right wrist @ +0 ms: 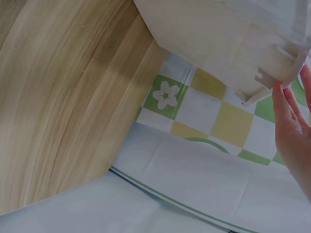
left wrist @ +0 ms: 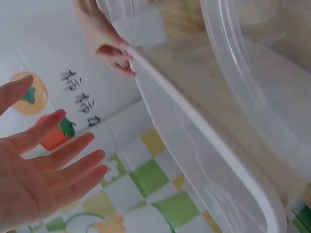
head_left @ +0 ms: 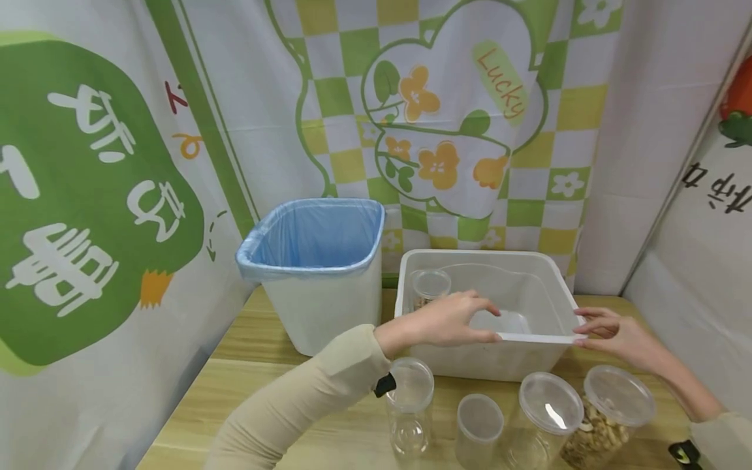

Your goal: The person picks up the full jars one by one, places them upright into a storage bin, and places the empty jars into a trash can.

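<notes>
My left hand (head_left: 449,318) is spread over the near rim of a white plastic tub (head_left: 487,358), thumb and fingers apart and holding nothing. In the left wrist view the same hand (left wrist: 51,167) shows an open palm beside the tub's rim (left wrist: 194,114). At the tub's right front corner my right hand (head_left: 613,336) grips the rim with bent fingers and thumb. The right wrist view shows that hand's thumb (right wrist: 282,104) against the rim's outer side. Inside the tub, at its left end, stands a clear lidded jar (head_left: 431,284), partly hidden by my left hand.
Along the front stand a clear jar (head_left: 410,408), a smaller cup-like jar (head_left: 480,424), another clear jar (head_left: 550,408) and a jar of nut-like pieces (head_left: 602,427). A bin with a blue liner (head_left: 326,307) stands left of the tub on the wooden table (head_left: 235,385). Printed curtains surround it.
</notes>
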The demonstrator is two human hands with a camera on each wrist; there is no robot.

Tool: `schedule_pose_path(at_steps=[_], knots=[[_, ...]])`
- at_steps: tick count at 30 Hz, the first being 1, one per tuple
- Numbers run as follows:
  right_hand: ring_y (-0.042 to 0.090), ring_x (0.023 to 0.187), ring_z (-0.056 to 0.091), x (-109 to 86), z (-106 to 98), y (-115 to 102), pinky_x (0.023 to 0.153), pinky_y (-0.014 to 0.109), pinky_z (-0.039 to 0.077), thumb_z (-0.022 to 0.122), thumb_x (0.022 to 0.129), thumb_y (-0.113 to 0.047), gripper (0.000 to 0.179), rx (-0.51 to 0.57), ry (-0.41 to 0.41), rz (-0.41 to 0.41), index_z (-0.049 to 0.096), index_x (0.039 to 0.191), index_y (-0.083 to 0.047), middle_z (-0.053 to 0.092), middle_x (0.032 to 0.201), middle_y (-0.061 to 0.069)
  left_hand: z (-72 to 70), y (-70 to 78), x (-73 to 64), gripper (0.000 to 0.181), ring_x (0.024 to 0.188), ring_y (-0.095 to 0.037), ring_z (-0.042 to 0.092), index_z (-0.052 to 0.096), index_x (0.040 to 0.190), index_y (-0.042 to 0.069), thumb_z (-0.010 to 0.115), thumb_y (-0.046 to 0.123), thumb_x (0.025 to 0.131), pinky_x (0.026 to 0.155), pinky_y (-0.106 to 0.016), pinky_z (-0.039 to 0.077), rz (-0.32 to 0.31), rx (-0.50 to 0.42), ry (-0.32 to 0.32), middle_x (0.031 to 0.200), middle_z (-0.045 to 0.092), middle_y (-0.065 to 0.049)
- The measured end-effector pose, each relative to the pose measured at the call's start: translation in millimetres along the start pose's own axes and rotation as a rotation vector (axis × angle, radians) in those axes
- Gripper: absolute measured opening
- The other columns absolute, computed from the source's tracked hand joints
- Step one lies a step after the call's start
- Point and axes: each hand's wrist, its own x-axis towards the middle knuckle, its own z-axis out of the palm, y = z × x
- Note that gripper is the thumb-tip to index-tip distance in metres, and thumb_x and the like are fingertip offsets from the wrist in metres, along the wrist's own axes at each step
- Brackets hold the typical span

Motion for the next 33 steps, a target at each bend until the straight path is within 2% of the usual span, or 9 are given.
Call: schedule_pose_path(at_steps=[3, 10, 13, 20, 27, 33], knots=[[-0.014, 0.088, 0.047, 0.3, 0, 1, 0.071, 0.011, 0.043, 0.071, 0.074, -0.014, 0.02, 0.008, 0.003, 0.001, 0.068, 0.09, -0.003, 0.046, 0.112, -0.026, 8.9, 11.8, -1.9, 0.041, 0.108, -0.012, 0.049, 0.055, 0.119, 0.016, 0.054, 0.04, 0.085, 0.087, -0.019, 0.04, 0.033, 0.006, -0.005, 0.118, 0.053, -0.002], [-0.014, 0.089, 0.047, 2.0, 1, 0, 0.071, 0.015, 0.045, 0.07, 0.075, -0.015, 0.019, -0.004, -0.001, 0.002, 0.068, 0.091, -0.004, 0.047, 0.113, -0.023, 26.9, 38.5, -2.4, 0.042, 0.104, -0.006, 0.05, 0.055, 0.118, 0.017, 0.054, 0.042, 0.085, 0.086, -0.013, 0.037, 0.112, 0.06, 0.048, 0.116, 0.054, 0.003], [-0.016, 0.089, 0.045, 0.9, 0, 1, 0.071, 0.016, 0.045, 0.069, 0.076, -0.018, 0.019, -0.026, -0.007, 0.02, 0.068, 0.091, -0.007, 0.047, 0.113, -0.023, 36.7, 49.8, 1.3, 0.042, 0.103, -0.003, 0.049, 0.054, 0.12, 0.019, 0.052, 0.043, 0.085, 0.082, -0.01, 0.037, 0.115, 0.062, 0.048, 0.116, 0.053, 0.005], [-0.018, 0.091, 0.041, -1.1, 0, 1, 0.071, 0.014, 0.042, 0.069, 0.076, -0.019, 0.019, -0.043, -0.017, 0.03, 0.068, 0.093, -0.008, 0.046, 0.114, -0.025, 60.2, 71.3, 13.2, 0.041, 0.105, 0.004, 0.044, 0.052, 0.121, 0.027, 0.052, 0.044, 0.085, 0.081, -0.006, 0.033, 0.084, -0.008, 0.055, 0.118, 0.049, 0.014], [-0.017, 0.092, 0.042, -1.5, -3, 0, 0.072, 0.011, 0.041, 0.068, 0.076, -0.015, 0.019, -0.018, -0.019, 0.004, 0.068, 0.093, -0.005, 0.045, 0.114, -0.024, 76.9, 84.3, 29.0, 0.041, 0.103, 0.004, 0.044, 0.049, 0.123, 0.03, 0.052, 0.045, 0.084, 0.075, -0.006, 0.034, 0.035, -0.073, 0.028, 0.12, 0.044, 0.016], [-0.016, 0.091, 0.044, -1.5, -3, 0, 0.072, 0.011, 0.04, 0.068, 0.077, -0.015, 0.018, -0.017, -0.017, 0.0, 0.068, 0.092, -0.006, 0.045, 0.114, -0.026, 90.1, 92.7, 41.7, 0.043, 0.103, 0.002, 0.043, 0.046, 0.125, 0.026, 0.052, 0.042, 0.086, 0.074, -0.006, 0.034, 0.065, -0.07, 0.004, 0.121, 0.043, 0.012]])
